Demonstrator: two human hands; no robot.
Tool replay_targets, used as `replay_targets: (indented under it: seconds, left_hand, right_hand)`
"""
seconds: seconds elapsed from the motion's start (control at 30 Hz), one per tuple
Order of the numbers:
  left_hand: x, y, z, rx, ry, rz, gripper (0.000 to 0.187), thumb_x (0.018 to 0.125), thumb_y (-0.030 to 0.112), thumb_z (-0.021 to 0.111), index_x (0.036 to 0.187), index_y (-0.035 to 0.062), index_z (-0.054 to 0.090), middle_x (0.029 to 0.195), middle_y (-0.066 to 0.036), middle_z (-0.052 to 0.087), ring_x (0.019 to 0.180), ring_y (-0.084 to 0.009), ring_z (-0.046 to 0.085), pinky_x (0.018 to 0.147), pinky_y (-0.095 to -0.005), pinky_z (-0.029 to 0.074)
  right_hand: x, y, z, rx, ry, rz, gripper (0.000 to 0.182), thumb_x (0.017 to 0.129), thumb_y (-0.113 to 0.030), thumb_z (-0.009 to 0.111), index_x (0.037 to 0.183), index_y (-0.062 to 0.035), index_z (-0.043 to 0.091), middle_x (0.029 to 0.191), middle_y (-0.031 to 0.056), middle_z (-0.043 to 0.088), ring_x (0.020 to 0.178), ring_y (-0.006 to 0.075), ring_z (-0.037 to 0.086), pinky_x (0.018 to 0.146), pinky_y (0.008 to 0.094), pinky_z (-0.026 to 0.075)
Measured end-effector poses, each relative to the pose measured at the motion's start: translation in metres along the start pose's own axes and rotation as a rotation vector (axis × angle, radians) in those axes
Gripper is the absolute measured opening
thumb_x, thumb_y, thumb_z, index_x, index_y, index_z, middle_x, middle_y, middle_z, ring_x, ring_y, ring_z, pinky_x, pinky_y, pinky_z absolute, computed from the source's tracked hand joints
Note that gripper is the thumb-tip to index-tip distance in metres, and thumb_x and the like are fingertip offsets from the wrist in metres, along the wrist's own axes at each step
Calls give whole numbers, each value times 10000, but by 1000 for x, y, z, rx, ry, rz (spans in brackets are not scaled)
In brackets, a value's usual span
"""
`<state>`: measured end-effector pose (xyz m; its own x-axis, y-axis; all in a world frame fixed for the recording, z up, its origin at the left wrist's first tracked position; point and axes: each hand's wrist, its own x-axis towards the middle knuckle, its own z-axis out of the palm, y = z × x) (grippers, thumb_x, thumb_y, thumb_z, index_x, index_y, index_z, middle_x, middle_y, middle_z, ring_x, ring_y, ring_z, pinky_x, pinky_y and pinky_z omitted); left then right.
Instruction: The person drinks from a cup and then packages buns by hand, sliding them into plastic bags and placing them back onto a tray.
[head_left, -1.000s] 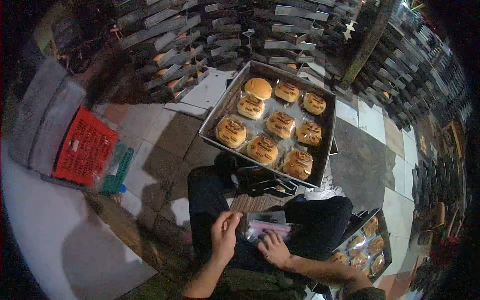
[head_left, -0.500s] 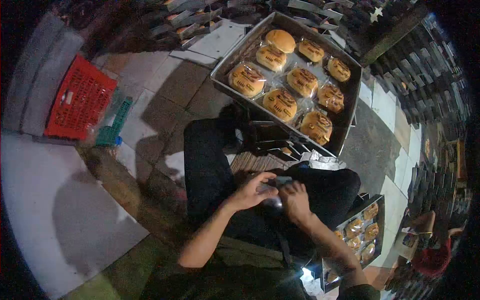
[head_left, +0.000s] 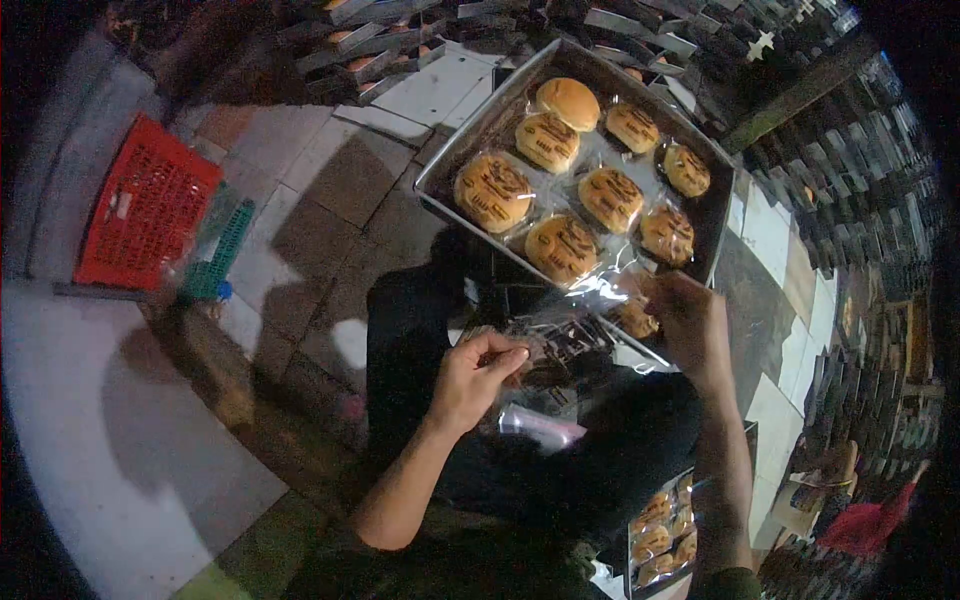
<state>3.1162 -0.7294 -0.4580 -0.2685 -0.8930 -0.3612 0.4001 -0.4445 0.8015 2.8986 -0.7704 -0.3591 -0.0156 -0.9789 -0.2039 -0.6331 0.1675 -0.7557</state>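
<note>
Held in a pinch between thumb and forefinger, thin clear plastic (head_left: 555, 338) with dark printing stretches from my left hand (head_left: 470, 378) toward the tray. My right hand (head_left: 697, 325) is over the near corner of the metal tray (head_left: 500, 245), its fingers curled at a browned bun (head_left: 637, 318) that they partly hide. More round buns (head_left: 562, 248) with dark toppings lie in the tray, in or on clear plastic. One plain bun (head_left: 568, 103) sits at the far end. On my lap is a shiny pinkish plastic packet (head_left: 540, 426).
A red basket (head_left: 150, 205) and a green one (head_left: 220, 250) stand on the floor to the left. Another tray of buns (head_left: 655, 545) is at the lower right. Stacked dark trays (head_left: 840, 150) line the right side. A person's red garment (head_left: 865, 520) shows far right.
My hands have moved apart from together over my lap. The right one has gone up to the bun at the tray's corner; the left now holds the plastic out. The view has shifted slightly.
</note>
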Motion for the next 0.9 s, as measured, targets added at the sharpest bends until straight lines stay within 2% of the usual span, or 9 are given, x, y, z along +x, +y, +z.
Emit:
replay_targets:
  seconds: [0.07, 0.13, 0.2, 0.37, 0.43, 0.5, 0.67, 0.73, 0.9]
  left_hand:
    - [17, 9, 0, 444, 242, 137, 201, 792, 174, 643, 775, 2, 539, 731, -25, 548, 681, -83, 532, 629, -225, 455]
    - [31, 18, -6, 481, 317, 201, 243, 792, 176, 645, 696, 20, 486, 732, -32, 565, 662, -64, 507, 607, -212, 437]
    - [39, 27, -12, 405, 448, 140, 212, 795, 176, 642, 740, 18, 513, 756, -35, 581, 687, -63, 515, 594, -221, 435]
    - [62, -3, -32, -505, 452, 253, 100, 828, 114, 582, 810, 18, 563, 741, -70, 596, 671, -126, 568, 611, -290, 471]
    - [60, -15, -52, -733, 334, -140, 55, 828, 56, 546, 810, 6, 563, 749, -101, 597, 672, -165, 582, 625, -336, 491]
    - [60, -10, -47, -791, 284, -40, 52, 826, 33, 529, 806, -1, 562, 760, -110, 595, 694, -178, 583, 633, -349, 492]
    - [69, -8, -37, -641, 162, 430, 84, 817, 45, 549, 819, -34, 577, 771, -154, 606, 700, -251, 604, 635, -387, 497]
    - [67, -11, -37, -568, 198, 409, 100, 814, 60, 562, 834, -37, 577, 788, -160, 612, 699, -254, 609, 643, -381, 499]
    - [57, -10, -35, -134, 252, 283, 129, 817, 64, 579, 895, -36, 595, 837, -138, 635, 740, -205, 620, 680, -317, 502]
  right_hand:
    - [24, 1, 7, -330, 197, -291, 54, 790, -28, 559, 806, 13, 590, 659, 26, 561, 629, 98, 511, 581, 259, 433]
    - [56, 3, 11, -280, -118, -368, 69, 788, -43, 550, 828, -2, 589, 650, 106, 548, 613, 120, 461, 605, 262, 418]
    - [128, 9, 15, -313, 348, -294, 115, 806, -89, 540, 854, 5, 585, 658, 121, 556, 625, 139, 493, 619, 273, 422]
    - [344, 56, 31, -686, 408, -532, 258, 811, -197, 531, 987, -10, 553, 883, 197, 596, 798, 326, 590, 679, 404, 462]
    - [390, 48, 39, -721, 456, -533, 283, 842, -241, 523, 1001, -10, 558, 916, 194, 591, 831, 307, 594, 680, 398, 456]
    - [443, 65, 42, -606, 270, -191, 328, 827, -284, 544, 1016, -16, 560, 922, 203, 591, 841, 301, 596, 689, 387, 466]
    - [375, -5, 17, -945, -185, -107, 376, 815, -330, 533, 1027, -21, 558, 973, 162, 590, 930, 222, 584, 742, 342, 482]
    - [380, 68, 13, 196, -286, -442, 471, 796, -204, 555, 1188, 15, 414, 1096, 130, 552, 933, 200, 574, 780, 354, 477]
    - [197, -13, -30, 993, -185, -40, 392, 811, -234, 511, 1142, -36, 440, 1066, 149, 530, 958, 244, 561, 809, 360, 481]
